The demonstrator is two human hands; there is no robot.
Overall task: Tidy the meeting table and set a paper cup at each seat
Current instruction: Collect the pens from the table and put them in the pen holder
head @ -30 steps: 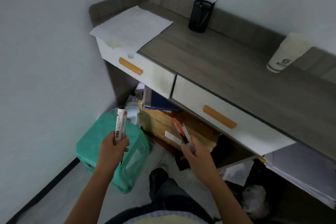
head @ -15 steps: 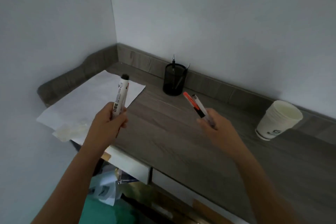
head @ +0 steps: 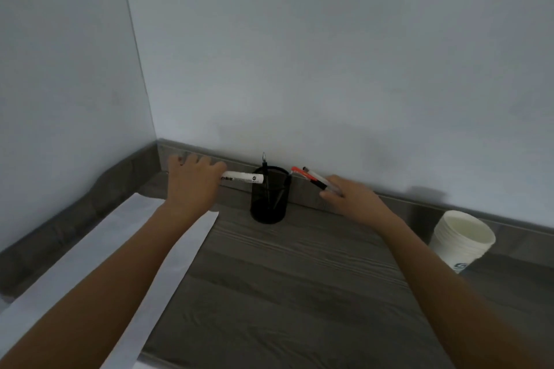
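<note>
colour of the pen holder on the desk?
The pen holder is black, a see-through mesh. The head view shows it.

One head-worn view looks forward and down, close over the desk [head: 284, 293], into the wall corner [head: 151, 117].

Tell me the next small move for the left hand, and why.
Probably tip the marker down into the holder: the left hand grips it level, its end at the holder's open rim. The right hand holds pens beside it.
</note>
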